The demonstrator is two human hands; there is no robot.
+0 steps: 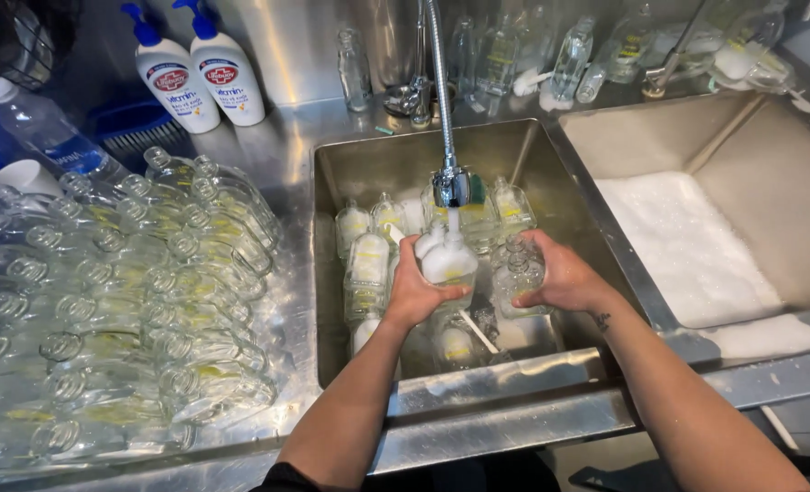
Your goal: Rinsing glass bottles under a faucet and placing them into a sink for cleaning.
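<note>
Two hands: both over the steel sink basin (pixel 350 159)
Left hand (pixel 411 293): closed around a foam-filled clear glass bottle (pixel 448 264), held under the chrome spray tap (pixel 453 185)
Right hand (pixel 555 273): gripping a second clear glass bottle (pixel 517 271), just beside the first
Below the hands: more bottles lying in the basin
Left of the hands: stacked clear bottles (pixel 123 310) on the steel counter
Right of the hands: soapy basin (pixel 687 246)

Clear glass bottles (pixel 104 310), white foam (pixel 683 246), blue-capped white soap dispensers (pixel 200 68).
</note>
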